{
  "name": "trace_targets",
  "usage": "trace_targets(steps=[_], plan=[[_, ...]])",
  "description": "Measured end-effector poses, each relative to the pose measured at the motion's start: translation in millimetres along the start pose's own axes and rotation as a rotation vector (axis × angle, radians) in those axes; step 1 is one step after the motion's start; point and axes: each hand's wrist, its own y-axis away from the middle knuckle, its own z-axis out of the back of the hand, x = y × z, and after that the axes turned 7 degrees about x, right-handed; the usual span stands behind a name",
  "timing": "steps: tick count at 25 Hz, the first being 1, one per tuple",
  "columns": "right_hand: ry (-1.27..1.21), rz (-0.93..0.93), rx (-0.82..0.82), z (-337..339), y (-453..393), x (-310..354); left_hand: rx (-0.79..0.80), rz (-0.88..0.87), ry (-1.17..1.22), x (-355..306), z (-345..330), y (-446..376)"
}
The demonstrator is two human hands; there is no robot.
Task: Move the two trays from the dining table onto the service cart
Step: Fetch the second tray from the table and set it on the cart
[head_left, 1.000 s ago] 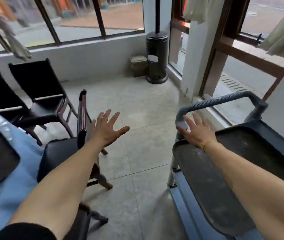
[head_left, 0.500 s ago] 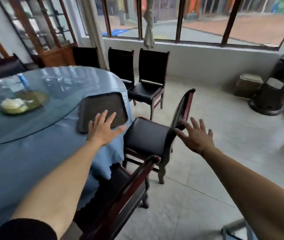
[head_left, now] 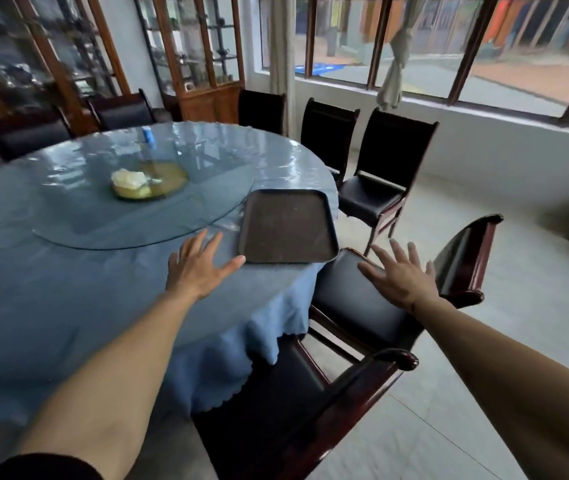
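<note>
A round bench (head_left: 68, 306) is wearing a blue cloth under a glass turntable (head_left: 78, 216). A dark tray (head_left: 286, 226) is lying at its near edge, overhanging slightly.

One tray (head_left: 288, 226) — seven chairs (head_left: 385, 169)

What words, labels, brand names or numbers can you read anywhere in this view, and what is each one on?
None can be read.
The dark tray at the edge of the dining table shows a plain, scuffed surface with no print.
The small blue item at the far side of the table is too blurred to show any label.
The objects in the glass cabinets and the shapes outside the windows are too blurred to read.
</note>
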Motion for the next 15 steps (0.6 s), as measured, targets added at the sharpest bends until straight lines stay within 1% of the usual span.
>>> trace_targets(steps=[6,8,12,15], plan=[[-0.008,0.038,0.011,3.4,-58.1,24.9,0.0,0.091,0.03,24.1,-9.0,-22.6],[-0.031,0.048,0.018,-2.9,-81.7,27.8,0.011,0.112,0.041,20.9,-14.4,-37.1],[-0.033,0.091,0.084,-19.9,-142.5,31.0,0.056,0.163,0.053,12.8,-34.3,-76.5],[-0.023,0.108,0.105,-27.1,-194.5,26.2,0.089,0.213,0.068,4.8,-48.8,-119.8]])
